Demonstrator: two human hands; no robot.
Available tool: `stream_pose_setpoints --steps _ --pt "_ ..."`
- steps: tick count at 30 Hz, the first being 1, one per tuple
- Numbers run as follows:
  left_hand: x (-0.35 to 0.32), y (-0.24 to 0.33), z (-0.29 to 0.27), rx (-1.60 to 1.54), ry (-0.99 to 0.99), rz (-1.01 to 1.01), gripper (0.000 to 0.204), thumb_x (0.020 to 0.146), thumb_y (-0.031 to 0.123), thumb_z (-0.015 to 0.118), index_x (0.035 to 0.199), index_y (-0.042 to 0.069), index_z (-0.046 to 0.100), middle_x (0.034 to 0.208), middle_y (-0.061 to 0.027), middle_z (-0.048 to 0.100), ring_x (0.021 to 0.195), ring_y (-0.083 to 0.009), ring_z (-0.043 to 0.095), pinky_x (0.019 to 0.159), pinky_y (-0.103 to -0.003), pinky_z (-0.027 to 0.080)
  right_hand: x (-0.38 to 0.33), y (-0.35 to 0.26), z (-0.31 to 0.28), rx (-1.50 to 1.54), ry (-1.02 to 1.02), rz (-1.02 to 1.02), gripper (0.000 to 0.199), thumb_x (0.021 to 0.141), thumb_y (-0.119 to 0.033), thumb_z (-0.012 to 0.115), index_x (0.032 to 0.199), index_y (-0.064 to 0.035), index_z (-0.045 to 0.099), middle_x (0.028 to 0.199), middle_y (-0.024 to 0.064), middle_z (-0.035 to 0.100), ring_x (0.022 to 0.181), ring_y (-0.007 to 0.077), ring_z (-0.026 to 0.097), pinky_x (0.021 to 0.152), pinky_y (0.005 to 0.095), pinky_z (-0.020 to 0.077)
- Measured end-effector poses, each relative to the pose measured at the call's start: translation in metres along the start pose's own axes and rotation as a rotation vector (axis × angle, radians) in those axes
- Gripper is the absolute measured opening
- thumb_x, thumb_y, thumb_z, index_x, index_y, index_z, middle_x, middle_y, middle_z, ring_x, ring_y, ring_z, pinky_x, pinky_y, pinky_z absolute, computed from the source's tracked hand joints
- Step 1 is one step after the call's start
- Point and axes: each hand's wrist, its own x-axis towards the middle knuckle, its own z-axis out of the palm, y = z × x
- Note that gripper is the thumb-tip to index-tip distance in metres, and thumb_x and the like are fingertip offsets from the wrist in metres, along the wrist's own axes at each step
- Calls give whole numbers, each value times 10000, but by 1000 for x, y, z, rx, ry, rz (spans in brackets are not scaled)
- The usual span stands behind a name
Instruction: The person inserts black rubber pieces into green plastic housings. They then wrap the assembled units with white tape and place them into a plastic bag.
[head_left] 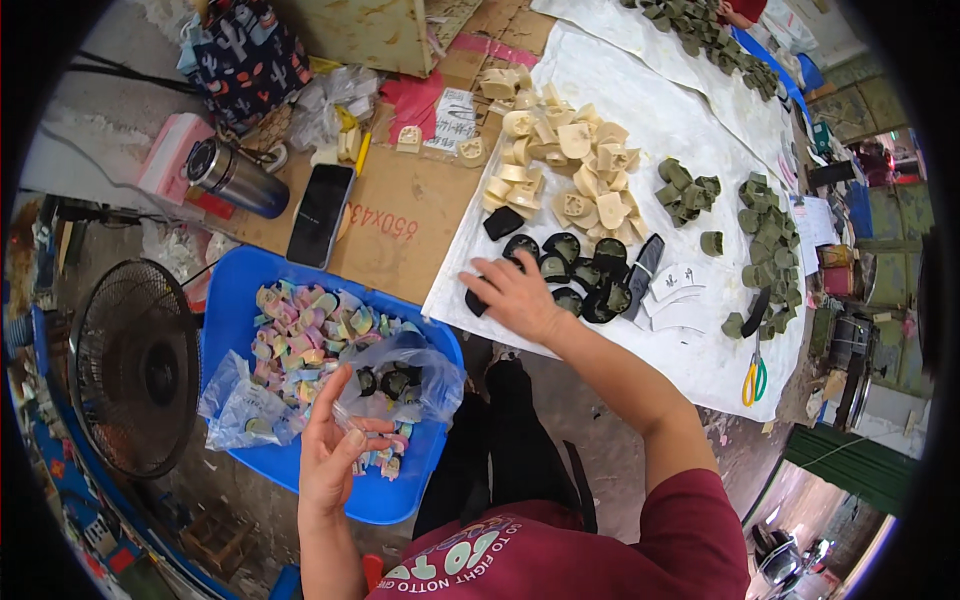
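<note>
My left hand [335, 440] is over the blue tub, its thumb and fingers closed on the edge of a clear plastic bag [435, 365]. Inside that bag lie several black-and-green pieces [400, 382]. On the white cloth, my right hand [518, 297] reaches out with fingers spread. Its fingertips are at the near-left end of a cluster of black-rimmed, cup-shaped pieces with green insides [562, 246]. A black piece [475, 303] shows beside the fingers; whether they touch it, I cannot tell. A flat black piece [503, 223] lies just beyond.
The blue tub [232, 300] holds many pastel pieces. Cream moulded blocks [575, 140] and green pieces [768, 240] cover parts of the white cloth [690, 370]. Scissors [755, 378] lie near its edge. A phone [320, 215], steel tumbler [238, 178] and fan [135, 370] are at left.
</note>
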Motion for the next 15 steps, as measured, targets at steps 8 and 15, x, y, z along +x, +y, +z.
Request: stream_pose_setpoints --steps 8,15 --pt "0 2 3 -10 -4 -17 870 787 268 743 1460 -9 267 1522 -181 243 933 -287 666 709 -337 573 44 17 -17 322 68 279 600 701 -218 754 1256 -154 535 970 65 608 852 231 589 745 382 421" --pt "3 0 6 -18 -6 4 881 776 308 742 1464 14 275 1508 -175 275 907 -298 679 672 -337 586 36 36 -34 1587 835 956 370 925 -188 618 1237 -9 529 814 53 613 672 146 617 633 279 523"
